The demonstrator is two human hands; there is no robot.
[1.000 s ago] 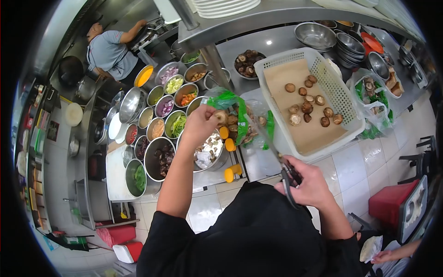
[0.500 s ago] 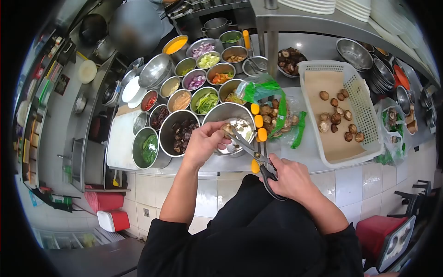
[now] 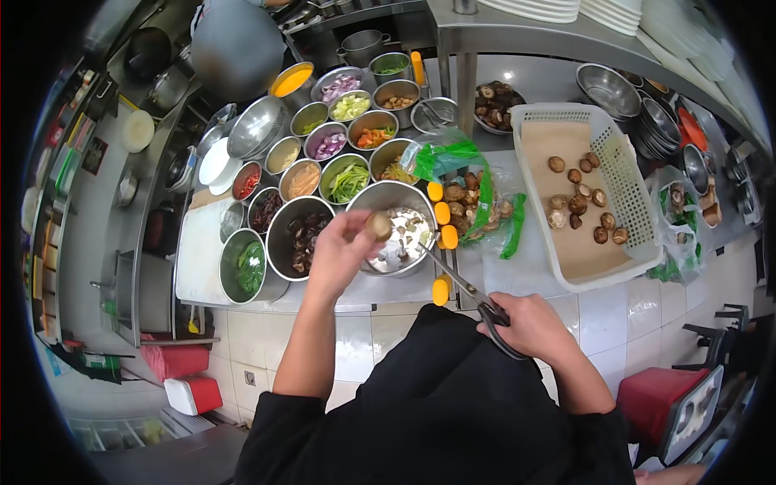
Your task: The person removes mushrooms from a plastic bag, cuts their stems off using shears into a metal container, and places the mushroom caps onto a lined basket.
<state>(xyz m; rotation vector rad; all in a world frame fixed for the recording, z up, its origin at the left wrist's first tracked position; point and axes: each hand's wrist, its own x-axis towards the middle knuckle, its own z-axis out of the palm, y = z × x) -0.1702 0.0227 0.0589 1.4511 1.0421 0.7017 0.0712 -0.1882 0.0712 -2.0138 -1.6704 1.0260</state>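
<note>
Between the fingertips of my left hand is a brown mushroom, held over the rim of a steel pot. Small pale cut pieces lie in the bottom of that pot. My right hand grips the black handles of a pair of scissors, whose blades point up and left toward the pot's right edge, apart from the mushroom. Just right of the pot, an open plastic bag with green bands holds several more mushrooms. Dark pieces fill another steel pot beside my left hand.
A white perforated basket, lined with brown paper, holds several mushrooms at right. Steel containers of chopped vegetables crowd the counter behind the pots. A white cutting board lies at left. Another person stands across the counter.
The scissors have come away from the mushroom, moving right and down with my right hand. My left hand has shifted slightly left, still pinching the mushroom. The whole view has shifted a little.
</note>
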